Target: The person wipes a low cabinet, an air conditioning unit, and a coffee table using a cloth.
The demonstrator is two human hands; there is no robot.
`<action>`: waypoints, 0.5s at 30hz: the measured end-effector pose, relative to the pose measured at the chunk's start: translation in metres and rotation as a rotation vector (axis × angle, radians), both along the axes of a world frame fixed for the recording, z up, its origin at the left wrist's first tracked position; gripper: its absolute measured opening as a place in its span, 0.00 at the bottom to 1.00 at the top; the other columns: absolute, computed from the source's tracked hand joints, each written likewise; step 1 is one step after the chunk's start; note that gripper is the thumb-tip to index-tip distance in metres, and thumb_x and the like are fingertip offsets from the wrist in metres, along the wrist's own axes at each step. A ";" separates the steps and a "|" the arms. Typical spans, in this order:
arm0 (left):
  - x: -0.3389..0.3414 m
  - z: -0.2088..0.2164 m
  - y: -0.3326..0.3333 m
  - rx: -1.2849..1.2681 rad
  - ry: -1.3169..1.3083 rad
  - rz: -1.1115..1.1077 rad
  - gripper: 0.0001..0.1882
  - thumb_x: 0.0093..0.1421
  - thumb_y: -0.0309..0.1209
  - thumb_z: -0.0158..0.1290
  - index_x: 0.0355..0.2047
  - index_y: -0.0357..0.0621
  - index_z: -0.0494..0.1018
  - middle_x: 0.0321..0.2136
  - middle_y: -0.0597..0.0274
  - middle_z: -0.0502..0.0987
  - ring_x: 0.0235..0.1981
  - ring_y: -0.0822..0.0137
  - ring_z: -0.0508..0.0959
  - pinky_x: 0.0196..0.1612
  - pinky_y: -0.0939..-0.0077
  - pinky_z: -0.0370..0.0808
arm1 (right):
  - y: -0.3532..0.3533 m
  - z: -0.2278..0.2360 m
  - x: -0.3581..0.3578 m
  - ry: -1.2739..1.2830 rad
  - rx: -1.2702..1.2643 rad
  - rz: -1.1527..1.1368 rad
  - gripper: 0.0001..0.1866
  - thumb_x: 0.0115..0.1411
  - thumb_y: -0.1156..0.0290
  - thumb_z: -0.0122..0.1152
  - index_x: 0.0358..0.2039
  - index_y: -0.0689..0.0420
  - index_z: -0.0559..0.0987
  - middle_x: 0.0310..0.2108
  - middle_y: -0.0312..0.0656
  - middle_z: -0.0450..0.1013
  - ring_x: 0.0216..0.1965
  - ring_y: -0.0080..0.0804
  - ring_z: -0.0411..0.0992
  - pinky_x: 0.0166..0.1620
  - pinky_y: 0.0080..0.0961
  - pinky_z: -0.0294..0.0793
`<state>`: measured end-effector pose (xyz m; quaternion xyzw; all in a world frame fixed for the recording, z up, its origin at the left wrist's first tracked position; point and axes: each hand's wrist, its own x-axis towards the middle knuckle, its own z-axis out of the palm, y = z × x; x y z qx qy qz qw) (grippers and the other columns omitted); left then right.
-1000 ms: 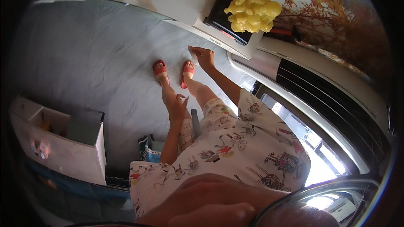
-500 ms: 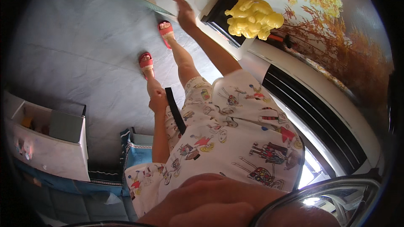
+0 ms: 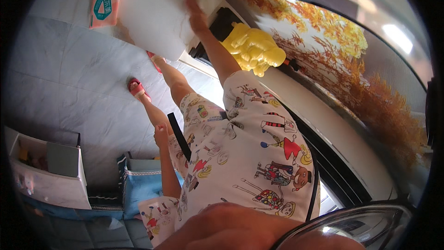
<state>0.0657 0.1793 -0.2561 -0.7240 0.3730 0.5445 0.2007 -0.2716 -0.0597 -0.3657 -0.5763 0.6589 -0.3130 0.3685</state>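
My right hand (image 3: 196, 17), smeared by motion, reaches out over a white marbled tabletop (image 3: 152, 7) with its fingers stretched and nothing seen in them. Whether it touches the surface I cannot tell. An orange soft pack (image 3: 106, 6) with a teal label lies on that tabletop, to the left of this hand. Beside my right forearm is a glossy yellow animal-shaped figure (image 3: 254, 48), partly covered by the arm. My left hand (image 3: 161, 135) hangs low by my left thigh, fingers curled, with nothing visible in it. A black strap (image 3: 179, 136) dangles just to its right.
Red slippers (image 3: 135, 86) are on my feet on the grey tiled floor (image 3: 88, 65). At lower left stand a white open-topped box (image 3: 51, 187) and a blue cloth-covered seat (image 3: 143, 187). A wall panel with orange trees (image 3: 333, 60) runs along the right.
My view has shifted, bringing more of the tabletop and the whole orange pack into sight. My right hand is now farther over the tabletop. My left hand still hangs down.
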 end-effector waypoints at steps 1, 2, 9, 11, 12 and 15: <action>-0.008 -0.002 0.004 0.004 -0.006 0.024 0.18 0.50 0.47 0.45 0.27 0.44 0.69 0.27 0.53 0.74 0.31 0.51 0.73 0.34 0.62 0.69 | -0.009 0.002 -0.016 0.327 -0.035 -0.157 0.24 0.51 0.83 0.40 0.51 0.62 0.60 0.55 0.46 0.53 0.57 0.34 0.49 0.57 0.24 0.47; -0.009 -0.005 0.010 -0.034 0.049 0.034 0.18 0.50 0.46 0.46 0.27 0.43 0.69 0.27 0.52 0.74 0.31 0.50 0.73 0.34 0.62 0.69 | -0.011 0.006 -0.026 0.659 -0.069 -0.340 0.24 0.48 0.84 0.42 0.49 0.62 0.62 0.54 0.48 0.55 0.55 0.36 0.53 0.56 0.26 0.51; -0.022 -0.005 -0.010 -0.154 0.153 0.120 0.17 0.51 0.45 0.48 0.28 0.42 0.69 0.27 0.52 0.74 0.31 0.51 0.73 0.33 0.63 0.69 | 0.018 -0.002 0.033 0.127 0.101 -0.313 0.22 0.54 0.76 0.36 0.52 0.60 0.60 0.52 0.44 0.57 0.54 0.32 0.55 0.56 0.22 0.50; -0.025 0.002 -0.022 -0.161 0.138 0.161 0.17 0.51 0.45 0.48 0.28 0.41 0.69 0.27 0.52 0.74 0.31 0.51 0.73 0.33 0.64 0.69 | 0.030 -0.002 0.054 0.165 -0.211 0.196 0.25 0.52 0.85 0.32 0.52 0.58 0.60 0.54 0.45 0.55 0.56 0.33 0.51 0.58 0.25 0.48; -0.026 0.004 -0.026 -0.162 0.131 0.187 0.18 0.51 0.45 0.48 0.28 0.41 0.69 0.28 0.52 0.74 0.30 0.52 0.73 0.32 0.64 0.69 | 0.022 -0.003 0.048 0.155 -0.218 0.213 0.25 0.52 0.85 0.32 0.52 0.58 0.60 0.54 0.45 0.55 0.56 0.33 0.51 0.58 0.25 0.48; -0.021 0.012 -0.027 -0.168 0.098 0.219 0.17 0.51 0.43 0.48 0.28 0.40 0.68 0.27 0.53 0.74 0.30 0.54 0.74 0.32 0.66 0.69 | -0.019 -0.016 0.017 0.265 -0.004 0.044 0.23 0.53 0.84 0.32 0.51 0.58 0.60 0.53 0.42 0.57 0.55 0.35 0.53 0.57 0.23 0.49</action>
